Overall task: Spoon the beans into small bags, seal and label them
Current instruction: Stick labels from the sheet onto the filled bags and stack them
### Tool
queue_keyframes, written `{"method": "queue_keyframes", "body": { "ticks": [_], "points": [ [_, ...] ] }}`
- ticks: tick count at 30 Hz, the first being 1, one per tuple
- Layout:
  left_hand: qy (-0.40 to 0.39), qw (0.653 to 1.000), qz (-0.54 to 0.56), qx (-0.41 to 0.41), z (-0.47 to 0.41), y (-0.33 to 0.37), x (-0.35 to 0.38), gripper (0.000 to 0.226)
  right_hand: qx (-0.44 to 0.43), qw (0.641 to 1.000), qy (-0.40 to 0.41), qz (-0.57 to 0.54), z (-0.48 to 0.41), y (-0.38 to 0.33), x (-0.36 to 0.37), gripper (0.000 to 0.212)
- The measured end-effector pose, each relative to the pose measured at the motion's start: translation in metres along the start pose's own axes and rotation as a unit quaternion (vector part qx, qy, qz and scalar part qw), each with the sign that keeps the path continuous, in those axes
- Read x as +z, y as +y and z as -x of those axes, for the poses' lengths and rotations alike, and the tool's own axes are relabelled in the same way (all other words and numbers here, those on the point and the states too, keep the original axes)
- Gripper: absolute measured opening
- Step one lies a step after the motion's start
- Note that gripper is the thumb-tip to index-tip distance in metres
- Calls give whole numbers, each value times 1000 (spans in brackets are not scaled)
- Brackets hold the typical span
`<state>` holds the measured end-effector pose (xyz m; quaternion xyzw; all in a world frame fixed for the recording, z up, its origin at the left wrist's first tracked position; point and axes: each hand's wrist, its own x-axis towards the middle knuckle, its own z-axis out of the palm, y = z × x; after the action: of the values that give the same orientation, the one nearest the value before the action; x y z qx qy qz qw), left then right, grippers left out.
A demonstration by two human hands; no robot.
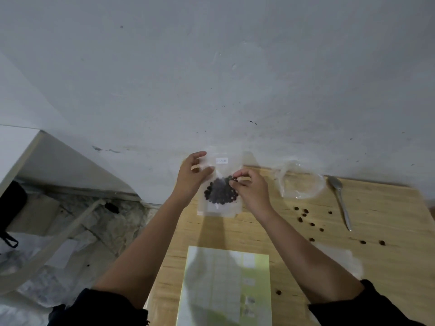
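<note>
A small clear bag (220, 205) with dark beans (220, 191) inside is held upright above the wooden table (381, 208), near the wall. A white label (221, 161) with writing sits near its top. My left hand (191, 177) pinches the bag's upper left part between thumb and fingers. My right hand (253, 189) pinches the bag's right side at bean level with curled fingers. A metal spoon (340, 196) lies on the table to the right.
An empty crumpled clear bag (299, 182) lies by the wall beside the spoon. Several loose beans (306, 215) are scattered on the table's right half. A green label sheet (226, 285) lies at the near edge. Clutter covers the floor at left.
</note>
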<state>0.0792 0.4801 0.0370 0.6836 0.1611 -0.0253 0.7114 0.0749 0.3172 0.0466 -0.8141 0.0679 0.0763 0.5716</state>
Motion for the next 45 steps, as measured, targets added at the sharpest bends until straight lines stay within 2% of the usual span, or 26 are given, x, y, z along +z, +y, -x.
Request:
{"method": "queue_keyframes", "body": {
  "ticks": [2, 8, 12, 15, 19, 24, 29, 34, 37, 40, 43, 45],
  "points": [
    [8, 999, -42, -12, 1, -12, -5, 37, 14, 1000, 13, 17, -6, 6, 1, 18],
    [-9, 987, -160, -26, 6, -32, -1, 39, 12, 993, -13, 119, -7, 30, 6, 32],
    [-35, 963, -266, -41, 8, -42, 5, 50, -6, 975, -78, 210, -3, 40, 7, 41],
    [-28, 945, -324, -38, 13, -41, 10, 56, 5, 969, -106, 222, 1, 44, 0, 43],
    [15, 948, -311, 70, 26, -34, 33, 44, -1, 977, -58, 207, 5, 44, -32, 35],
    [-61, 950, -275, 134, 53, -30, 102, 33, 40, 979, 77, 183, 30, 58, -108, 26],
    [-186, 932, -296, 92, 98, -58, 165, 38, 138, 962, 167, 168, 88, 95, -179, 27],
    [-292, 895, -336, 27, 147, -91, 200, 51, 238, 931, 191, 202, 144, 143, -213, 38],
    [-311, 889, -336, 3, 170, -102, 215, 51, 259, 929, 180, 193, 166, 160, -216, 40],
    [-315, 892, -325, 12, 184, -114, 225, 49, 268, 934, 173, 159, 177, 166, -215, 34],
    [-309, 883, -352, 19, 192, -121, 232, 55, 253, 937, 183, 157, 181, 165, -216, 28],
    [-294, 890, -348, 13, 194, -120, 237, 56, 241, 939, 192, 154, 180, 163, -217, 28]
  ]
}}
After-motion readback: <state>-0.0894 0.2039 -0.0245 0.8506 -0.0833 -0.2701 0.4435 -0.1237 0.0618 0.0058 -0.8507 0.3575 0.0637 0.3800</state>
